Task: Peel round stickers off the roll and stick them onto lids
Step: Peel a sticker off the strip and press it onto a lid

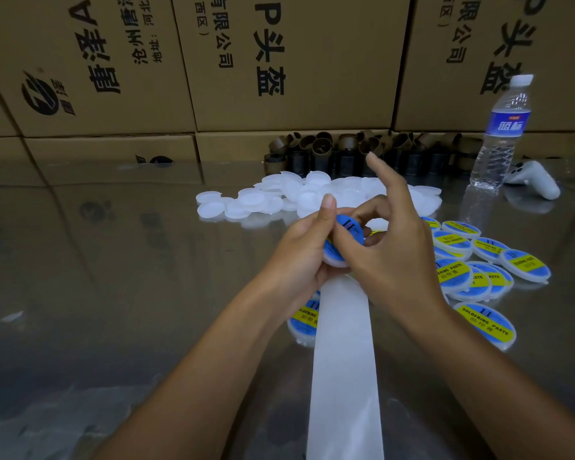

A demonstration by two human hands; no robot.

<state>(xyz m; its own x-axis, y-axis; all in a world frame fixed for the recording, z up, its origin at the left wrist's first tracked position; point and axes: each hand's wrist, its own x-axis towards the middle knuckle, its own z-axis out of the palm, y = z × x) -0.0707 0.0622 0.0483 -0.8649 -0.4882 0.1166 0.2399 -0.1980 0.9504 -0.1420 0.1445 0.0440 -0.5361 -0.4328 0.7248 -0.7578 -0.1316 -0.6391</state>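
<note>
One clear water bottle (pixel 498 137) with a blue label and a white cap stands capped at the far right of the desk (pixel 113 293); its fill level cannot be told. Closed cardboard cartons (pixel 279 61) wall the back. In front of them lies a huddle of hollow cardboard cores (pixel 322 149), too many to count.

Both hands hold one lid (pixel 334 258) above the desk. The left hand (pixel 299 250) grips its edge with the thumb upright. The right hand (pixel 389 257) pinches it, thumb on the blue sticker (pixel 347 227), index finger raised.

One white backing strip (pixel 344 360) runs from under the hands toward the viewer. A heap of plain white lids (pixel 279 197) lies behind the hands, well over a dozen. Roughly ten labelled lids (pixel 485 323) lie to the right and below the hands. One white controller (pixel 535 182) lies beside the bottle.
</note>
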